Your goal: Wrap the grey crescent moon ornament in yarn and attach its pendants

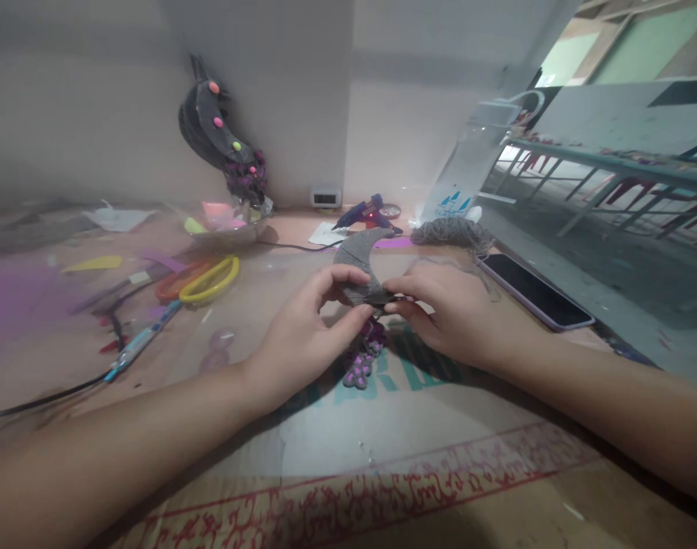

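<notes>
Both my hands hold a grey yarn-wrapped crescent shape (360, 263) just above the table. My left hand (303, 328) pinches its lower left side between thumb and fingers. My right hand (451, 313) pinches its lower right end. Small purple flower-like pieces (363, 358) hang below the crescent, between my hands. A loose bundle of grey yarn (451, 232) lies behind my right hand, and a strand runs from it toward my fingers.
A phone (534, 290) lies at the right. A blue glue gun (365, 213) rests at the back. Yellow and orange scissors (203, 278), a bowl of coloured bits (226, 225) and a finished dark crescent (216, 130) stand left. A cable (68, 389) crosses the left table.
</notes>
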The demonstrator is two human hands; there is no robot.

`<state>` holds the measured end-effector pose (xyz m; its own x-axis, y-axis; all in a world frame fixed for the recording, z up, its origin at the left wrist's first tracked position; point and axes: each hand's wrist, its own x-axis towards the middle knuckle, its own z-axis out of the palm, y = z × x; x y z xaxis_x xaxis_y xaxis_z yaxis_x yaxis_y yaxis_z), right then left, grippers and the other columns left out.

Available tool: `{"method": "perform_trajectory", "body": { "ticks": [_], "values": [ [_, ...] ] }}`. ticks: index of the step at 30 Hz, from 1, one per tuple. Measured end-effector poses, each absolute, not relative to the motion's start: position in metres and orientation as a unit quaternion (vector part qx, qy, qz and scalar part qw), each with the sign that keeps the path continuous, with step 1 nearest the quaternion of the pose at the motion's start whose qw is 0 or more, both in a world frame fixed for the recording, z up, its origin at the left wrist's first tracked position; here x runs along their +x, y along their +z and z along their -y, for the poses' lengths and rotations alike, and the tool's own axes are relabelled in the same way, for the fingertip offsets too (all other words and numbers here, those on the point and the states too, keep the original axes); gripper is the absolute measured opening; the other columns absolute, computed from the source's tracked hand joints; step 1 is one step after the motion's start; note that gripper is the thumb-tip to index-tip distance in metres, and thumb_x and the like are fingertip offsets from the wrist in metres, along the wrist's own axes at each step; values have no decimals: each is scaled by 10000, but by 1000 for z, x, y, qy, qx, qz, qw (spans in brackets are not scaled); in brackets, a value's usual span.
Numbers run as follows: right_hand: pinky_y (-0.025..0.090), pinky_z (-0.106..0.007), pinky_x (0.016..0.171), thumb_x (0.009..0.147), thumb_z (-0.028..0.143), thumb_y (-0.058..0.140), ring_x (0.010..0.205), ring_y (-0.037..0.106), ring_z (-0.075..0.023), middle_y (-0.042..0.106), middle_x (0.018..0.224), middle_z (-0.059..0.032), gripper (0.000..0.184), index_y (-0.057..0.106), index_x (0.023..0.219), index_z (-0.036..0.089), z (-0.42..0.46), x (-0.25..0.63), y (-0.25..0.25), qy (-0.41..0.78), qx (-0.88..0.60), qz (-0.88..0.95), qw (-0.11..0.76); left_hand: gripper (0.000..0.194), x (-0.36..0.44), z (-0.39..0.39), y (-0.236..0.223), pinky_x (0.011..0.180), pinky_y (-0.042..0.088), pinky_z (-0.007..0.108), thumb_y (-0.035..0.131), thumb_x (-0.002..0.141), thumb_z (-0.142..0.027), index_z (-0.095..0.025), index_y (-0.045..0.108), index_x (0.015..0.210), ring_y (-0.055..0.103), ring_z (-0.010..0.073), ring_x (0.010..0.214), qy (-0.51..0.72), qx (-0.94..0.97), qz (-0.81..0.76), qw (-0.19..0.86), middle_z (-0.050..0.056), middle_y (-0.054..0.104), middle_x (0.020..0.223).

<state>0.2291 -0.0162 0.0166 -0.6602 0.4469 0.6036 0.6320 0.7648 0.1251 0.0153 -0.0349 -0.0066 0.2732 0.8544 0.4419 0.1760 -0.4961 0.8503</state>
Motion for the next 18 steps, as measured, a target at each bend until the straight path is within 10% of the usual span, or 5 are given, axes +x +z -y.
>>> {"method": "perform_trajectory", "body": {
  "ticks": [18],
  "values": [
    [396,-287,627,981,240,468,681,575,-168,655,722,-51,215,660,945,151,15,228,17,-214,-267,896,282,222,16,34,-8,820,509,287,622,882,-216,-223,568,1098,588,159,942,481,709,-364,364,50,615,1088]
  ]
}}
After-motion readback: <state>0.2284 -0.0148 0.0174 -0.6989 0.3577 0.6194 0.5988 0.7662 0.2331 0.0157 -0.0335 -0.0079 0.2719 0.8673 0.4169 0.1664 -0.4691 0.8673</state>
